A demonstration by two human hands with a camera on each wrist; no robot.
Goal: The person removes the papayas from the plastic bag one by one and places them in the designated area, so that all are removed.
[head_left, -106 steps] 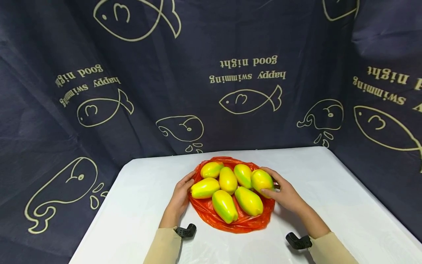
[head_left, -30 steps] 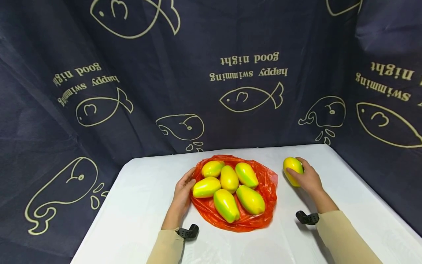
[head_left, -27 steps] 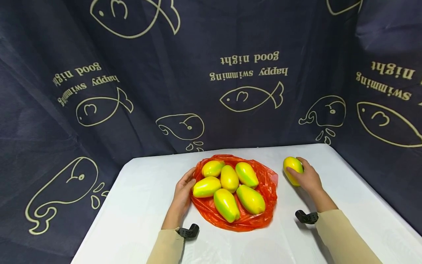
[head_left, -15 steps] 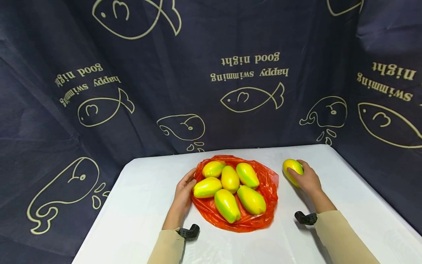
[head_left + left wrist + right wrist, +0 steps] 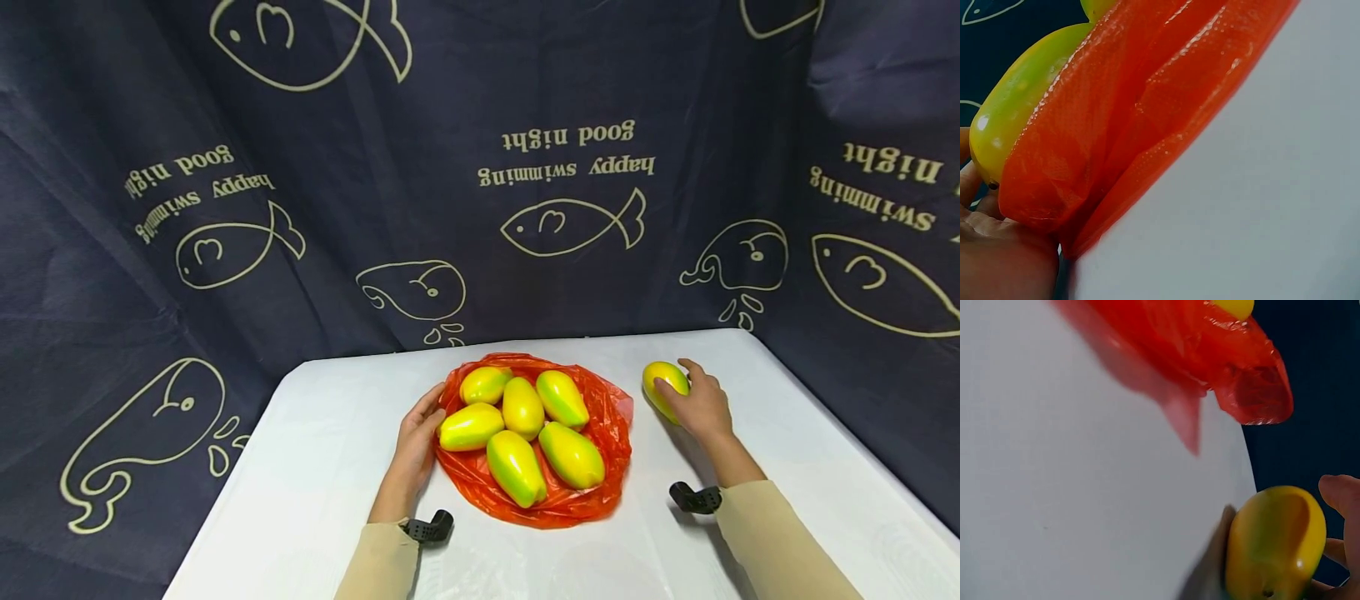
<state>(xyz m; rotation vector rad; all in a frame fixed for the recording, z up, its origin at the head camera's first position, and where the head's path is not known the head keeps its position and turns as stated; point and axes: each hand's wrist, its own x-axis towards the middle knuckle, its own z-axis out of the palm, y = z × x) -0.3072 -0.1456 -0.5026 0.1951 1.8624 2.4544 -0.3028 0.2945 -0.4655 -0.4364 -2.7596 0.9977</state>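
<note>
The fruit, near the far right corner of the bench, seems light, hard and slippery, so it is best held round its thick middle, where the right grip stands spread, while the left grip lies loosely against the bag.

Left forearm: extended forward, angled inward (beige sleeve stops short of the wrist). Left hand: fingers directed forward and inward, thumb slightly apart. Right forearm: extended forward, angled inward. Right hand: well apart from the left, thumb directed forward and inward, one finger raised clear of it.
</note>
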